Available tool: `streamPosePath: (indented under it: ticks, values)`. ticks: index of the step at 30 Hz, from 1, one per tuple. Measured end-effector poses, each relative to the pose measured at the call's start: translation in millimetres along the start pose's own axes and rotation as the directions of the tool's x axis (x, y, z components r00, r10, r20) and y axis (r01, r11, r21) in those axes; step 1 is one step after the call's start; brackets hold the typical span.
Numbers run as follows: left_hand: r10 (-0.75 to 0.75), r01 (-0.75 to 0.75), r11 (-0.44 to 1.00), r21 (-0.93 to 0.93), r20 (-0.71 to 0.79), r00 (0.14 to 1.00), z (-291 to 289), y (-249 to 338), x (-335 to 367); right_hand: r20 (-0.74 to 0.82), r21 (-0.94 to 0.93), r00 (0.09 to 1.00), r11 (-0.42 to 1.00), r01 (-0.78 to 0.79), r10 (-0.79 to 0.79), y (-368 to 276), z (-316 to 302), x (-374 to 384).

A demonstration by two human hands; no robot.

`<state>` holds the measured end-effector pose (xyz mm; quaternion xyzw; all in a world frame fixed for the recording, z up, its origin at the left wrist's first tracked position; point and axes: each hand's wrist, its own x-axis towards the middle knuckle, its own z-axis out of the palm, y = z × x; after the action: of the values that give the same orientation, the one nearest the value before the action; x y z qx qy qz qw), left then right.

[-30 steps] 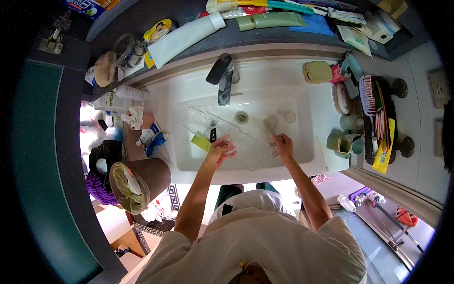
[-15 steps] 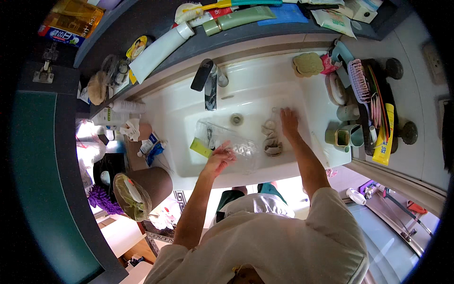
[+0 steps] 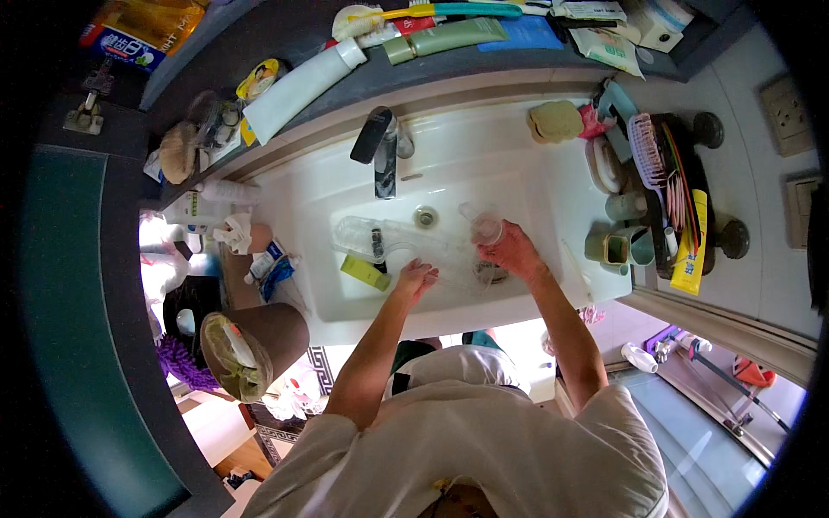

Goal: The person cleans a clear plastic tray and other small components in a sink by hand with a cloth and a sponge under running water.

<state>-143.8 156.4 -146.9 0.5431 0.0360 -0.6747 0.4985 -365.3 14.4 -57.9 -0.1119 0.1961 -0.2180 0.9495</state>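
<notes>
My right hand is closed around a small clear cup-shaped piece, held above the right part of the white sink basin. Partly hidden below it is a dark, clear-edged item that I cannot make out. My left hand is at the near edge of a long piece of clear plastic, palm up with loosely bent fingers apart. Beside that hand lie a yellow-green packet and a black strap-like thing; the packet rests on the basin floor.
A black faucet stands at the back, above the drain. Tubes and a toothbrush line the dark shelf. Soap, cups and a hairbrush sit right. A bin stands left.
My right hand has come left and nearer, and now holds the clear cup-shaped piece. The clear plastic has shifted left. My left hand has moved slightly right and its fingers have turned.
</notes>
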Motion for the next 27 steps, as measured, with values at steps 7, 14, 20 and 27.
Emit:
streamPosePath:
  ticks: [7,14,20,27]
  values:
    - [0.446,-0.262,0.736,0.625,-0.155,0.882,38,24,-25,0.079,-0.086,0.997,0.996,0.02,-0.014,18,47,17]
    - [0.685,-0.729,0.565,0.387,0.273,0.675,120,98,-140,0.158,-0.655,0.971,0.717,0.239,-0.179,22,94,21]
    - [0.675,-0.756,0.53,0.383,0.348,0.65,115,111,-161,0.27,-0.729,0.934,0.584,0.358,-0.235,20,119,9]
    - [0.668,-0.812,0.507,0.29,0.463,0.582,106,123,-166,0.347,-0.821,0.902,0.382,0.425,-0.258,15,143,-3]
